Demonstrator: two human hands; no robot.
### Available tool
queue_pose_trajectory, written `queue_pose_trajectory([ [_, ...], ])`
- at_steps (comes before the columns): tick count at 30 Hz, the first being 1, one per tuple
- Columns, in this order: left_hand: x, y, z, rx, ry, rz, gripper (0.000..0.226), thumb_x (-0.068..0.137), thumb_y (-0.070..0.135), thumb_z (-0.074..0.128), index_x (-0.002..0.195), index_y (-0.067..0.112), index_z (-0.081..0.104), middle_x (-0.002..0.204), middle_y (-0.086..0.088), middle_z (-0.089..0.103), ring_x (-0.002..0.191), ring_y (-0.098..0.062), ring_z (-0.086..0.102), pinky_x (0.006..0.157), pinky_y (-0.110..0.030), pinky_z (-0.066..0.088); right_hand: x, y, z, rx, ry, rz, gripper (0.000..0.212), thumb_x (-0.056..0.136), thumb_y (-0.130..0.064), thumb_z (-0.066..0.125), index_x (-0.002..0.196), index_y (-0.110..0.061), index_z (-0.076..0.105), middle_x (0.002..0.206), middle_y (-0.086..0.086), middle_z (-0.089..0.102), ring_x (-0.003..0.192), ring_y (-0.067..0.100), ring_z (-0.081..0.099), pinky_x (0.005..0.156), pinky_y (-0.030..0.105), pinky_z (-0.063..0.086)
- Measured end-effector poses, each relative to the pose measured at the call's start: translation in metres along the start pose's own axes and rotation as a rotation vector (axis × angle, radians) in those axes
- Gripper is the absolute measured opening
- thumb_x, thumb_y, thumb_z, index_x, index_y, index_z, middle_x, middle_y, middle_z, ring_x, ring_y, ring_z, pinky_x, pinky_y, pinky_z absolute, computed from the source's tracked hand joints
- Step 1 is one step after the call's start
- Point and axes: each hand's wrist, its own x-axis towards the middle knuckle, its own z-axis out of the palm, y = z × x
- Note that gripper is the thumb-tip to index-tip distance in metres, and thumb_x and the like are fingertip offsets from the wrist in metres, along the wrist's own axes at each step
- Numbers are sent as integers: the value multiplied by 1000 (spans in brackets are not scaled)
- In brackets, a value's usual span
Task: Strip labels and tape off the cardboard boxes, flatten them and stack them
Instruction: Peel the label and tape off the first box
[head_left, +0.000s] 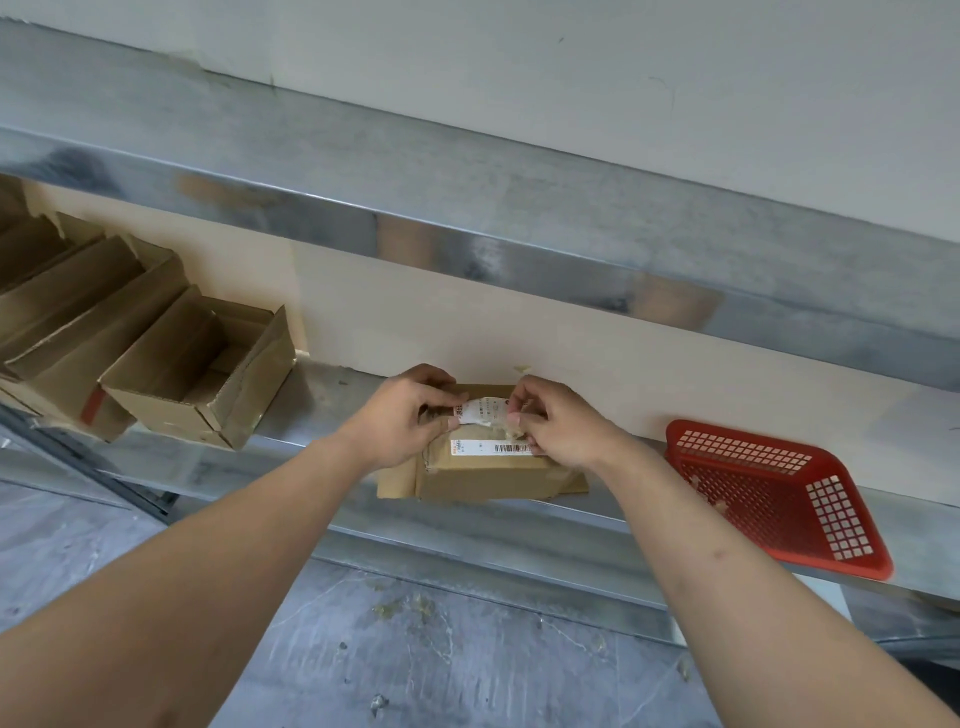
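A small brown cardboard box (483, 473) sits on the metal shelf (322, 400), its side flaps sticking out. A white shipping label (485, 410) is partly lifted off its top, and a strip with a barcode (493, 447) still lies flat on the box. My left hand (410, 415) grips the box's upper left edge, thumb against the label's left end. My right hand (550, 421) pinches the label's right end together with a scrap of clear tape.
Several open cardboard boxes (202, 374) stand in a row on the shelf to the left. A red plastic mesh basket (779, 493) lies at the right. A higher metal shelf rail (519, 260) overhangs. Bits of tape debris (410, 608) lie on the grey floor.
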Motion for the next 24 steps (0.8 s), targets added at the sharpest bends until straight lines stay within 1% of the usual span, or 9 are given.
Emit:
queue_pose_trajectory([
  [3, 7, 0, -3, 41, -20, -16, 30, 93, 20, 76, 123, 19, 76, 135, -3, 59, 123, -16, 57, 102, -17, 39, -4, 7, -18, -156, 46, 3, 16, 101, -14, 56, 92, -28, 58, 97, -4, 63, 88, 19, 59, 66, 30, 47],
  [6, 14, 3, 1, 60, -29, -49, 27, 94, 13, 72, 121, 19, 76, 139, -3, 57, 122, -17, 58, 97, -9, 35, -7, 5, -20, -328, 163, -67, 16, 96, -9, 57, 89, -23, 61, 95, -1, 64, 86, 21, 60, 66, 32, 45],
  [8, 18, 7, 6, 77, -30, -75, 27, 96, 7, 66, 118, 19, 78, 145, -3, 54, 126, -21, 58, 98, -11, 34, -5, -4, -13, -446, 227, -125, 17, 90, -5, 55, 85, -17, 65, 90, 3, 63, 82, 27, 60, 69, 35, 48],
  [11, 20, 14, 11, 102, -27, -85, 31, 98, 2, 59, 117, 16, 78, 153, -10, 49, 146, -30, 40, 116, -17, 21, 3, -15, 5, -592, 234, -185, 14, 88, -2, 56, 85, -8, 69, 94, 8, 58, 84, 32, 61, 73, 38, 51],
  [13, 20, 17, 13, 165, -68, -66, 36, 97, 4, 57, 122, 21, 76, 157, -10, 45, 153, -31, 27, 123, -27, 13, 9, -19, 16, -645, 195, -235, 16, 93, 0, 57, 97, -7, 71, 103, 9, 57, 91, 31, 60, 75, 36, 49],
  [16, 20, 21, 17, 165, -99, -92, 31, 98, 20, 58, 120, 34, 75, 162, -4, 39, 155, -24, 22, 126, -38, 9, 12, -23, 23, -583, 46, -292, 27, 93, 6, 54, 108, -8, 73, 99, 7, 59, 93, 28, 60, 75, 33, 43],
  [19, 17, 18, 20, 92, -62, -111, 27, 99, 25, 62, 120, 34, 75, 162, -3, 38, 156, -21, 20, 125, -37, 11, 15, -19, 22, -379, 80, -263, 27, 91, 1, 58, 92, -18, 76, 72, -5, 58, 73, 20, 56, 66, 32, 40],
  [22, 13, 15, 23, 33, -7, -106, 29, 96, 27, 68, 125, 30, 74, 160, -4, 40, 155, -20, 22, 125, -33, 22, 20, -9, 23, -102, 221, -56, 20, 85, -17, 80, 100, -30, 76, 89, -11, 71, 84, 12, 65, 78, 28, 53],
  [24, 9, 14, 23, 8, -8, -92, 39, 91, 39, 75, 129, 32, 71, 161, -1, 39, 155, -14, 20, 123, -26, 23, 24, -4, 24, -85, 256, -1, 29, 78, -31, 89, 104, -32, 75, 105, -10, 64, 101, 16, 61, 90, 31, 52],
])
